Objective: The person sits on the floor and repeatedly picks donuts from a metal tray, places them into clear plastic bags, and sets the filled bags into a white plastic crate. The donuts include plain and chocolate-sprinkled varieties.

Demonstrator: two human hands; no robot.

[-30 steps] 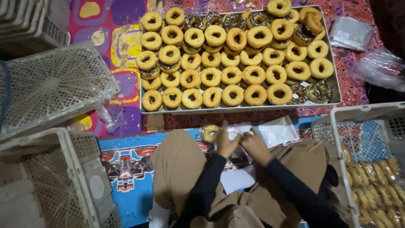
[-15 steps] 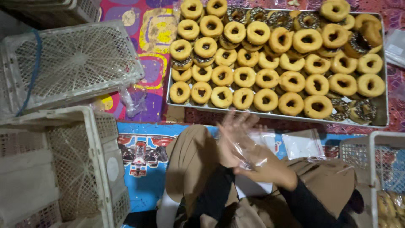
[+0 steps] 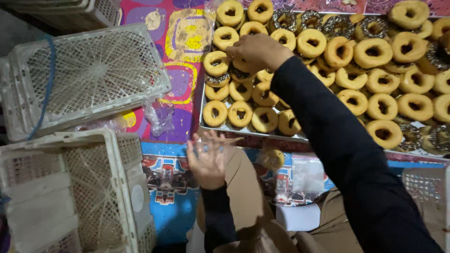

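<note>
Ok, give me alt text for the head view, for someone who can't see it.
The right hand reaches onto a tray packed with ring doughnuts, fingers on one near its left end. The left hand holds a clear plastic bag above the lap, with white plastic crates on the left.

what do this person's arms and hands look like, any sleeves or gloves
Both arms wear long, dark, navy-to-black sleeves of plain fabric that end at the wrists. The left hand and right hand are bare: no gloves, and no rings, watch or bracelets that can be made out. No markings or print show on the sleeves.
</note>
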